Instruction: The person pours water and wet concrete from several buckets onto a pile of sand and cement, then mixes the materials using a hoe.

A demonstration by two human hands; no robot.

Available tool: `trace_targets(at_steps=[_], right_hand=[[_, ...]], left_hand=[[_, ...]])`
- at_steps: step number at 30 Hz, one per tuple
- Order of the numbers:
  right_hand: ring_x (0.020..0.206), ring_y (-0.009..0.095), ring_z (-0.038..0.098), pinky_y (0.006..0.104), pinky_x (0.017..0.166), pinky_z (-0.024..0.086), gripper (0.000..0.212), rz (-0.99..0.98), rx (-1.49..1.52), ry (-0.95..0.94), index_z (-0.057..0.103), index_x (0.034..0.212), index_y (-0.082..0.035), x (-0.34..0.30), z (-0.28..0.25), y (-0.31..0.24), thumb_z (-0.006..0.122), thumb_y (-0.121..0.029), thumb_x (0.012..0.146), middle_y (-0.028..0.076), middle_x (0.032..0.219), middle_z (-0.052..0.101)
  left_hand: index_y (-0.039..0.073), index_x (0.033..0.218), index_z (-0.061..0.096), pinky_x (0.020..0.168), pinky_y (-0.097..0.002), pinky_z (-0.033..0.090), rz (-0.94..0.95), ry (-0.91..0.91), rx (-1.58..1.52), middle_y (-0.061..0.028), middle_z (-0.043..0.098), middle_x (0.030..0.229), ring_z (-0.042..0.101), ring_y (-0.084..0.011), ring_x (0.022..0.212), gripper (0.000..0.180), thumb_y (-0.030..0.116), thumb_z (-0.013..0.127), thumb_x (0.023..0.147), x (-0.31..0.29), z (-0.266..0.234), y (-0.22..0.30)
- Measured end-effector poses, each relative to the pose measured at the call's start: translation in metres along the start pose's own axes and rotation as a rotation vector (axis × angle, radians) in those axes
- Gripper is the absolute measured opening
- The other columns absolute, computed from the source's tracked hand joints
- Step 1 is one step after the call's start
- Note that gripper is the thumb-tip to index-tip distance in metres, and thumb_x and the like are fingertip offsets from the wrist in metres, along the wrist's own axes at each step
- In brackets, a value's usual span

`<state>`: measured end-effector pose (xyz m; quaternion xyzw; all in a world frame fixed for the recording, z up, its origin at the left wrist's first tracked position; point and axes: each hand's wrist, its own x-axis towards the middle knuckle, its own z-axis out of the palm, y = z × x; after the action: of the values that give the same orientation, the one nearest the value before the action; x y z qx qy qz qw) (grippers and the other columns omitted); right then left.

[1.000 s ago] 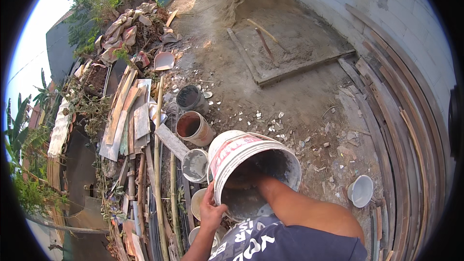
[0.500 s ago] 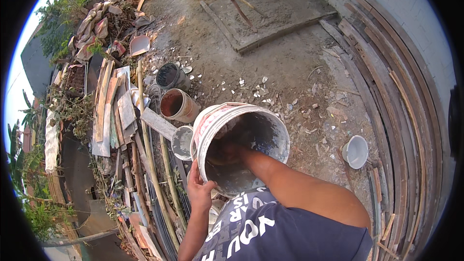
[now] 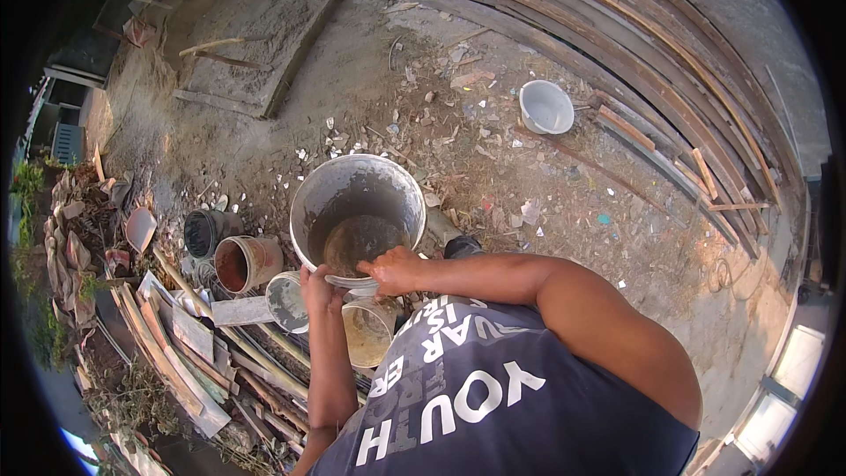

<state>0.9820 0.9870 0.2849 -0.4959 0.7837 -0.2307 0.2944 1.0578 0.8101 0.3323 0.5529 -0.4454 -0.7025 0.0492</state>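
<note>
A large whitish bucket [image 3: 401, 197], its inner wall smeared grey, faces me with its mouth up. Brownish, wet-looking matter [image 3: 352, 242] lies at its bottom. My left hand [image 3: 319, 289] is closed on the near left part of the rim. On the near right part of the same rim my right hand [image 3: 394, 271] is closed, its fingers reaching just over the edge. Below the rim, beside my shirt, is a yellowish, stained bucket [image 3: 368, 335]. A smaller grey-coated container [image 3: 287, 302] is close to my left wrist.
A reddish-lined bucket [image 3: 248, 264] and a dark bucket [image 3: 204, 234] are at the left, near piled boards [image 3: 167, 348]. A pale basin [image 3: 546, 107] sits farther right. Long planks [image 3: 608, 62] run along the wall. Rubble dots the ground; a framed grey slab [image 3: 225, 26] lies far left.
My right hand has come out from deep inside the large bucket to its rim. The bucket has gone from tilted to more upright. My view has swung to the right.
</note>
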Motion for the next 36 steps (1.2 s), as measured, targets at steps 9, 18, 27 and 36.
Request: trace_targets(at_steps=[9,18,27,36], right_hand=[[0.087,0.039,0.069,0.0470,0.081,0.055,0.050,0.469,0.275,0.480,0.072,0.106,-0.010,-0.075,-0.071,0.107,0.075,-0.036,0.063,0.019,0.090,0.072],[0.096,0.038,0.068,0.0458,0.086,0.053,0.052,0.547,0.463,0.566,0.070,0.102,-0.005,-0.159,-0.146,0.292,0.076,-0.037,0.062,0.020,0.098,0.071],[0.109,0.032,0.066,0.0398,0.097,0.050,0.084,0.601,0.673,0.457,0.067,0.122,-0.009,-0.203,-0.194,0.556,0.082,-0.064,0.062,0.018,0.117,0.070],[0.116,0.030,0.063,0.0380,0.103,0.046,0.091,0.733,0.612,0.683,0.063,0.130,-0.008,-0.206,-0.189,0.739,0.086,-0.064,0.062,0.015,0.121,0.069]], left_hand=[[0.014,0.154,0.028,0.094,-0.0491,0.051,0.239,-0.074,0.260,-0.0114,0.044,0.150,0.051,-0.0327,0.128,0.076,0.023,0.071,0.091,0.031,0.073,-0.055],[0.007,0.119,0.059,0.068,-0.0319,0.045,-0.322,-0.199,0.243,-0.0055,0.061,0.098,0.055,-0.0180,0.076,0.049,0.052,0.054,0.098,0.098,0.151,-0.178],[0.015,0.079,0.052,0.058,-0.0310,0.041,-0.515,-0.169,0.129,0.0035,0.042,0.064,0.047,-0.0152,0.062,0.044,0.056,0.063,0.091,0.143,0.364,-0.192],[0.020,0.068,0.042,0.054,-0.0298,0.036,-0.507,-0.062,0.192,0.0050,0.035,0.060,0.041,-0.0129,0.056,0.045,0.048,0.068,0.092,0.169,0.533,-0.216]])
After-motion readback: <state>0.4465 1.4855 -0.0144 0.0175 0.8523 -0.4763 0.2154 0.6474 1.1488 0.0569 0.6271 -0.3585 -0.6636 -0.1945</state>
